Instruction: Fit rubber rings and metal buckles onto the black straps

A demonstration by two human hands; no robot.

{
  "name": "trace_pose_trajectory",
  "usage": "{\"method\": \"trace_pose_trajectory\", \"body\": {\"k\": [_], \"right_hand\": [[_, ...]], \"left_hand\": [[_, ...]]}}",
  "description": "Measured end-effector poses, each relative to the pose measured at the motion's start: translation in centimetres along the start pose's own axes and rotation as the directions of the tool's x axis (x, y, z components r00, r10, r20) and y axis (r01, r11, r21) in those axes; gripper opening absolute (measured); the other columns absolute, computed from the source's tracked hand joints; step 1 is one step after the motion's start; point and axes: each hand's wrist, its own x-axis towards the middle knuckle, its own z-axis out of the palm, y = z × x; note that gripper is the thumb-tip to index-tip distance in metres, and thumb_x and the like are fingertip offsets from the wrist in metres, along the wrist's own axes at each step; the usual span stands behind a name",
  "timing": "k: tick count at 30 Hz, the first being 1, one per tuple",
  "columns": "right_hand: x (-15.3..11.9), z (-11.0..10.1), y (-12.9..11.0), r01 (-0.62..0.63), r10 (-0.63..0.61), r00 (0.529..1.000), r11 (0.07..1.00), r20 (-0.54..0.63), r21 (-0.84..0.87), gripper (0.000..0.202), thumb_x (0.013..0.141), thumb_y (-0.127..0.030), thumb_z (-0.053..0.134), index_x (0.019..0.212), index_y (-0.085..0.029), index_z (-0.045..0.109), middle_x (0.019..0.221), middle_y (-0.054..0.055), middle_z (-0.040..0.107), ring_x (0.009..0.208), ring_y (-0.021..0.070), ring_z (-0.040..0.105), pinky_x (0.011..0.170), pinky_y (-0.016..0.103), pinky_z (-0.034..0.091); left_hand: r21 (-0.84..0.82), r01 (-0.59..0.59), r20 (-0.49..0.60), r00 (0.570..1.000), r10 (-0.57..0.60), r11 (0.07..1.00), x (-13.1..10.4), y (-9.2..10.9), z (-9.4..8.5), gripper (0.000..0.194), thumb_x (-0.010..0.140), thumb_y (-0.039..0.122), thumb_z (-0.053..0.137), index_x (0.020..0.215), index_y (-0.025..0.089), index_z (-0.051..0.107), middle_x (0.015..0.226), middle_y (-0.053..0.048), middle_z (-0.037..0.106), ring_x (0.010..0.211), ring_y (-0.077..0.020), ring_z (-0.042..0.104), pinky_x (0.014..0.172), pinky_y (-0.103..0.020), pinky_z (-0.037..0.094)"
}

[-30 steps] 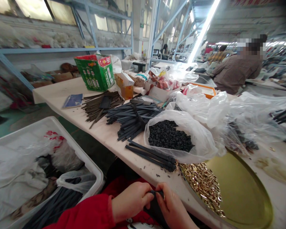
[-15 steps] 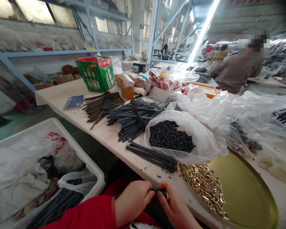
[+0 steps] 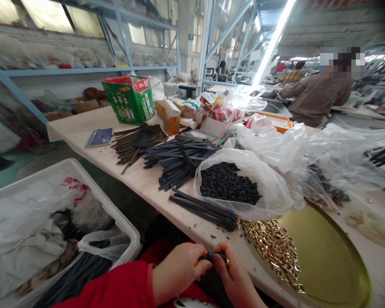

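A pale-covered table (image 3: pixel 73 124) runs across the view, with a white bin (image 3: pixel 137 239) standing beside its near left edge, plastic bags and dark straps inside. On the right of the table lies a round gold tray (image 3: pixel 327 252), and just beyond its left rim a clear plastic bag (image 3: pixel 276 199) gapes open. A green carton (image 3: pixel 128 102) stands towards the far left; nearer is a heap of dark straps (image 3: pixel 179 158), then a smaller bundle of straps (image 3: pixel 205 211) beside the bag. In front of the table edge, the left hand (image 3: pixel 179 269) and right hand (image 3: pixel 234 273) sit near each other, each pinching one dark strip (image 3: pixel 208 256) between thumb and fingers; it spans the gap between them. Gold metal pieces (image 3: pixel 276 250) cover the tray's left side. Small black loops (image 3: pixel 229 184) fill the bag's mouth.
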Motion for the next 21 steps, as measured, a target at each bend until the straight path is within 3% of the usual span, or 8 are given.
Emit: {"method": "trace_pose_trajectory", "body": {"k": [3,7,16,18,21], "right_hand": [[0.0,0.0,0.2,0.005,-0.004,1.0,0.998,0.016,-0.061,0.02,0.092,-0.036,0.03,0.087,-0.022,0.043,0.063,0.0,0.061,0.056,0.0174,0.062,0.05,0.025,0.047],[-0.1,0.4,0.3,0.059,-0.065,0.997,0.993,-0.05,-0.104,0.02,0.092,-0.035,0.029,0.083,-0.023,0.042,0.059,-0.001,0.06,0.049,0.0169,0.06,0.046,0.025,0.046],[-0.4,0.8,0.3,0.137,-0.142,0.989,0.984,-0.038,-0.111,0.017,0.092,-0.031,0.03,0.084,-0.022,0.043,0.062,-0.001,0.061,0.053,0.0159,0.062,0.048,0.023,0.047],[-0.3,0.7,0.4,0.114,-0.117,0.993,0.99,-0.031,-0.079,0.017,0.092,-0.031,0.031,0.084,-0.023,0.043,0.06,-0.002,0.06,0.05,0.0149,0.06,0.046,0.022,0.046],[-0.3,0.5,0.4,0.115,-0.118,0.991,0.992,-0.058,-0.044,0.017,0.092,-0.032,0.031,0.082,-0.023,0.042,0.058,-0.004,0.057,0.047,0.0132,0.057,0.044,0.02,0.045]], "left_hand": [[0.056,0.027,-0.012,1.0,-0.027,0.998,0.0,-0.2,-0.2,0.023,0.082,0.028,0.044,0.075,0.016,0.063,0.066,-0.002,0.065,0.059,-0.0149,0.057,0.052,-0.022,0.036],[-0.025,0.018,0.03,0.999,-0.017,1.0,0.1,-0.8,0.5,0.03,0.085,0.028,0.037,0.07,0.017,0.061,0.064,-0.001,0.065,0.057,-0.0135,0.058,0.052,-0.02,0.036],[0.011,0.009,-0.02,1.0,-0.009,1.0,0.0,-1.0,1.2,0.028,0.084,0.028,0.039,0.07,0.016,0.06,0.068,-0.004,0.065,0.065,-0.017,0.059,0.058,-0.023,0.038],[-0.036,0.005,0.003,1.0,-0.005,0.999,-0.1,-1.0,0.8,0.026,0.082,0.026,0.04,0.069,0.016,0.06,0.069,-0.004,0.064,0.065,-0.0168,0.059,0.059,-0.023,0.039],[-0.244,0.057,0.099,0.994,-0.034,0.968,-0.1,-0.9,0.1,0.021,0.079,0.026,0.043,0.076,0.016,0.061,0.062,-0.001,0.06,0.056,-0.0138,0.056,0.051,-0.02,0.038]]}}
